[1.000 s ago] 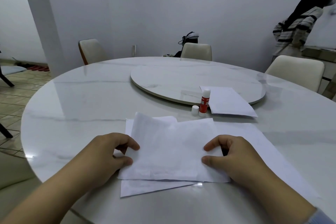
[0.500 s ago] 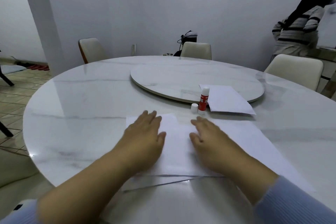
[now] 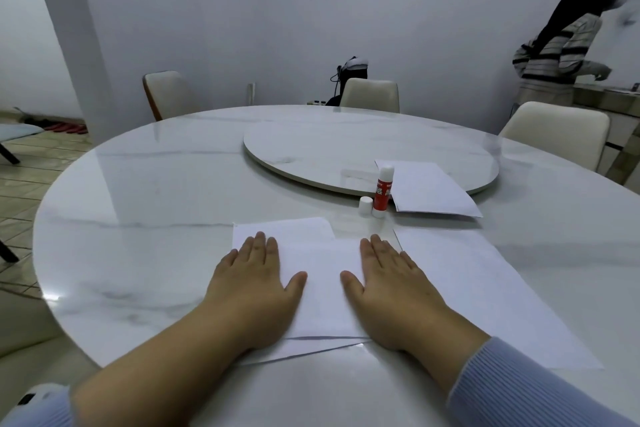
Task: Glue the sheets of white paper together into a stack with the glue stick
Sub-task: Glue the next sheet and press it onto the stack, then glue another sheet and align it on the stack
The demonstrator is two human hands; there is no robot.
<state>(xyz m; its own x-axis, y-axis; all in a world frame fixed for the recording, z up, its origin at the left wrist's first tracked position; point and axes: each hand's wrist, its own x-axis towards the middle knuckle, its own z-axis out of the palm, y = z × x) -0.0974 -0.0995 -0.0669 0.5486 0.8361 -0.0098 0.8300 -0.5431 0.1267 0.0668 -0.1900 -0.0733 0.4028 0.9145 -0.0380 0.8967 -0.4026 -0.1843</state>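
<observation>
A stack of white paper sheets [image 3: 322, 284] lies flat on the marble table near me, its edges not lined up. My left hand [image 3: 254, 282] presses flat on its left part, fingers together and palm down. My right hand [image 3: 389, 282] presses flat on its right part. Neither hand holds anything. A larger white sheet [image 3: 485, 284] lies to the right, partly under the stack. The red and white glue stick [image 3: 382, 191] stands upright beyond the stack, uncapped, with its white cap [image 3: 365, 205] beside it. More white sheets [image 3: 429, 189] rest on the turntable's edge.
The round marble table [image 3: 156, 218] has a raised turntable [image 3: 329, 152] in its middle. Cream chairs [image 3: 554, 132] stand around it. A person in a striped top [image 3: 561, 52] stands at the far right by a counter.
My hands let go of the top sheet, laid it flat on the stack, then slid apart while pressing down on it. The person at the right has bent further over.
</observation>
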